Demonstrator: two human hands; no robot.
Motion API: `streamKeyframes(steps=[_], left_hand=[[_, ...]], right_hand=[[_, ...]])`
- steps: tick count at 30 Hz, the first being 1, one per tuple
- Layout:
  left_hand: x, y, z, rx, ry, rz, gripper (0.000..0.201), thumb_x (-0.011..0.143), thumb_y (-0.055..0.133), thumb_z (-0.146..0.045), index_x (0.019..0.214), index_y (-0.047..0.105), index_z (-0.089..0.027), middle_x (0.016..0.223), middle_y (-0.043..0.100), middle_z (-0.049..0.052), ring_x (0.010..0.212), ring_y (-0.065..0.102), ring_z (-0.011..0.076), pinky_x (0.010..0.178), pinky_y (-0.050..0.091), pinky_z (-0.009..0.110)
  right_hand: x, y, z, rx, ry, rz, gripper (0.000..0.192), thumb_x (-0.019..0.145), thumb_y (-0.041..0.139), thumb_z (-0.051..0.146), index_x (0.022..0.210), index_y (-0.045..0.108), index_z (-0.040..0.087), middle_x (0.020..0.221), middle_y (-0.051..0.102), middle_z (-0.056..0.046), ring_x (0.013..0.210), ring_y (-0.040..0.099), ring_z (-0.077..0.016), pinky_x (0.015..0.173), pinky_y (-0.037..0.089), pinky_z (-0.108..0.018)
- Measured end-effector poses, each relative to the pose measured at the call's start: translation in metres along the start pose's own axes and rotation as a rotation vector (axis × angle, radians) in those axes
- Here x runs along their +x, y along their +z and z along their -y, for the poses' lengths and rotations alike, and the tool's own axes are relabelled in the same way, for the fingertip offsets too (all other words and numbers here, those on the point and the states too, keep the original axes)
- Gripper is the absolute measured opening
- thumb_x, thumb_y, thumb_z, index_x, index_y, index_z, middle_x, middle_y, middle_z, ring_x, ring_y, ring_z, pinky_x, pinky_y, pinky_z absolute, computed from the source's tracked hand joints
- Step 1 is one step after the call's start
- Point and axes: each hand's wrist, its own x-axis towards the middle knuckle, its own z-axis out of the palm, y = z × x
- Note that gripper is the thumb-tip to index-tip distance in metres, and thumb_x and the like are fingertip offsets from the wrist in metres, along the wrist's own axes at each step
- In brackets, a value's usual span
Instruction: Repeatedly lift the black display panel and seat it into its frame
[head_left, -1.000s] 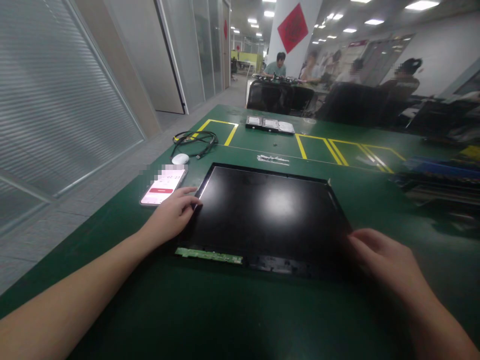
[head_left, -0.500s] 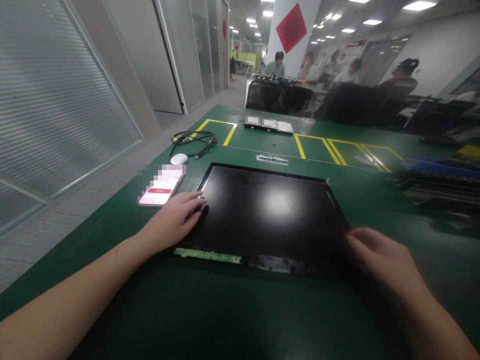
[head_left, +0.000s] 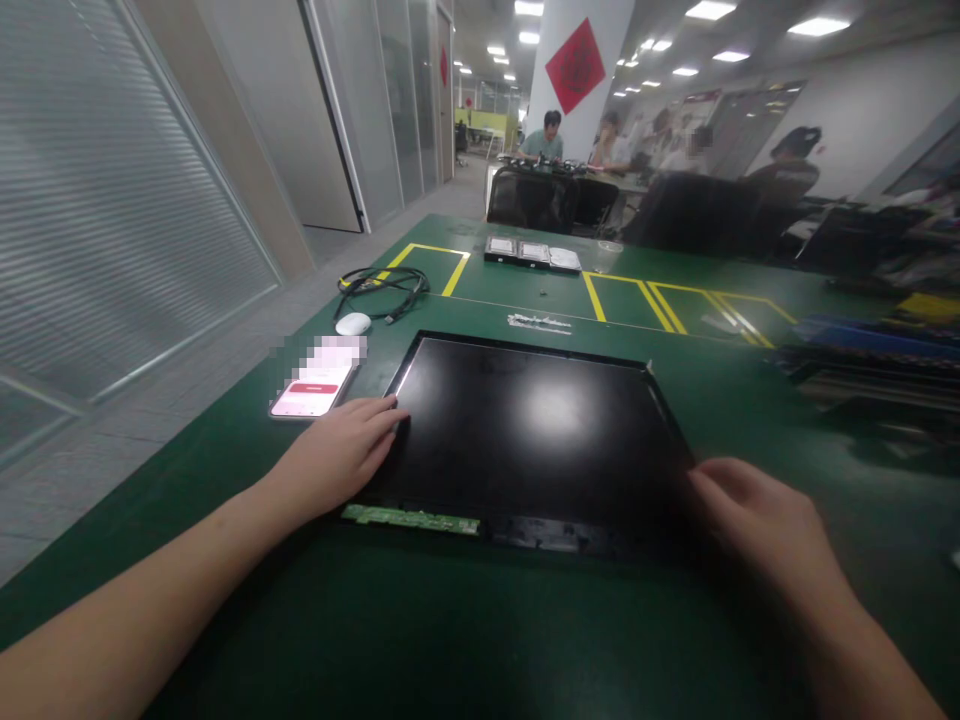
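Note:
A black LCD panel (head_left: 540, 430) lies face up on the green table, with a narrow green circuit board (head_left: 409, 518) along the left part of its near edge. My left hand (head_left: 349, 445) grips the panel's left edge, its fingertips just over the frame. At the right edge, my right hand (head_left: 750, 500) is closed on the near right side, thumb and fingers together. Its fingertips are partly hidden in shadow. Light from above reflects on the dark screen. A lit phone (head_left: 311, 385) rests just beyond my left hand.
Behind the phone are a white mouse (head_left: 353, 324) and a coiled black cable (head_left: 384, 290). Three hard drives (head_left: 532, 253) sit at the back, near yellow tape outlines. Stacked panels (head_left: 877, 350) are at the right. Several people sit beyond the table.
My left fingers have drawn closer together at the panel's left edge. The whole view has shifted slightly; the right hand keeps its place on the panel.

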Motion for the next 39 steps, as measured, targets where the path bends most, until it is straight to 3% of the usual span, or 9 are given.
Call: streamKeyframes(steps=[3, 5, 7, 9, 12, 15, 23, 31, 39], left_hand=[[0.000, 0.001, 0.001, -0.004, -0.008, 0.014, 0.051, 0.097, 0.038, -0.035, 0.130, 0.068, -0.011, 0.139, 0.063, 0.022, 0.124, 0.061, 0.0371, 0.103, 0.048, 0.054], [0.001, 0.000, 0.001, -0.012, -0.023, 0.027, 0.052, 0.095, 0.037, -0.034, 0.130, 0.067, -0.011, 0.141, 0.063, 0.022, 0.124, 0.061, 0.0371, 0.103, 0.048, 0.054], [0.002, 0.000, 0.001, -0.024, -0.041, 0.040, 0.052, 0.093, 0.037, -0.032, 0.130, 0.067, -0.012, 0.142, 0.062, 0.021, 0.126, 0.060, 0.0369, 0.103, 0.048, 0.054], [0.002, 0.000, 0.002, -0.032, -0.054, 0.050, 0.052, 0.090, 0.038, -0.028, 0.131, 0.066, -0.012, 0.143, 0.061, 0.020, 0.128, 0.059, 0.0367, 0.104, 0.048, 0.054], [0.002, 0.002, 0.004, -0.047, -0.053, 0.049, 0.055, 0.086, 0.040, -0.023, 0.134, 0.064, -0.012, 0.145, 0.059, 0.020, 0.128, 0.058, 0.0377, 0.105, 0.047, 0.055], [0.001, 0.005, 0.009, -0.068, -0.048, 0.035, 0.055, 0.084, 0.042, -0.021, 0.134, 0.064, -0.016, 0.146, 0.059, 0.018, 0.129, 0.057, 0.0384, 0.104, 0.047, 0.058], [0.004, 0.003, 0.010, -0.088, -0.049, 0.037, 0.053, 0.080, 0.042, -0.017, 0.126, 0.068, -0.015, 0.142, 0.062, 0.019, 0.127, 0.059, 0.0365, 0.104, 0.048, 0.056], [0.004, 0.007, 0.012, -0.169, -0.036, -0.032, 0.039, 0.074, 0.044, -0.012, 0.104, 0.065, -0.023, 0.133, 0.068, 0.016, 0.122, 0.062, 0.0370, 0.098, 0.050, 0.056], [0.008, -0.003, 0.003, -0.219, 0.016, -0.011, 0.022, 0.070, 0.041, -0.008, 0.074, 0.051, -0.028, 0.101, 0.074, 0.012, 0.128, 0.058, 0.0340, 0.091, 0.052, 0.049]], right_hand=[[0.000, 0.001, -0.002, 0.029, -0.089, -0.055, 0.038, 0.078, 0.056, 0.058, 0.093, 0.070, 0.025, 0.086, 0.075, -0.008, 0.077, 0.071, -0.0297, 0.070, 0.055, -0.043], [0.001, 0.005, -0.005, 0.036, -0.289, -0.093, 0.038, 0.079, 0.058, 0.055, 0.100, 0.069, 0.024, 0.109, 0.073, -0.012, 0.099, 0.069, -0.0324, 0.087, 0.054, -0.048], [0.002, 0.009, -0.010, -0.007, -0.504, -0.067, 0.046, 0.076, 0.065, 0.053, 0.114, 0.067, 0.025, 0.138, 0.059, -0.015, 0.128, 0.055, -0.0358, 0.105, 0.044, -0.053], [0.003, 0.014, -0.016, -0.073, -0.589, 0.027, 0.063, 0.075, 0.070, 0.052, 0.132, 0.059, 0.026, 0.156, 0.040, -0.016, 0.144, 0.036, -0.0375, 0.114, 0.034, -0.057], [0.004, 0.018, -0.024, -0.119, -0.554, 0.147, 0.082, 0.074, 0.072, 0.054, 0.147, 0.045, 0.027, 0.164, 0.026, -0.019, 0.150, 0.024, -0.0380, 0.116, 0.029, -0.059], [0.006, 0.018, -0.028, -0.122, -0.534, 0.179, 0.086, 0.075, 0.072, 0.055, 0.150, 0.041, 0.028, 0.165, 0.025, -0.018, 0.150, 0.023, -0.0371, 0.117, 0.028, -0.059], [0.009, 0.016, -0.028, -0.098, -0.484, 0.202, 0.083, 0.075, 0.071, 0.054, 0.148, 0.046, 0.024, 0.163, 0.030, -0.017, 0.150, 0.026, -0.0344, 0.118, 0.029, -0.055], [0.012, 0.018, -0.032, -0.081, -0.501, 0.200, 0.074, 0.074, 0.071, 0.054, 0.140, 0.055, 0.024, 0.159, 0.039, -0.017, 0.148, 0.028, -0.0350, 0.117, 0.030, -0.057], [0.013, 0.017, -0.031, -0.034, -0.470, 0.198, 0.075, 0.071, 0.072, 0.055, 0.137, 0.058, 0.022, 0.157, 0.041, -0.018, 0.148, 0.028, -0.0348, 0.117, 0.028, -0.057]])
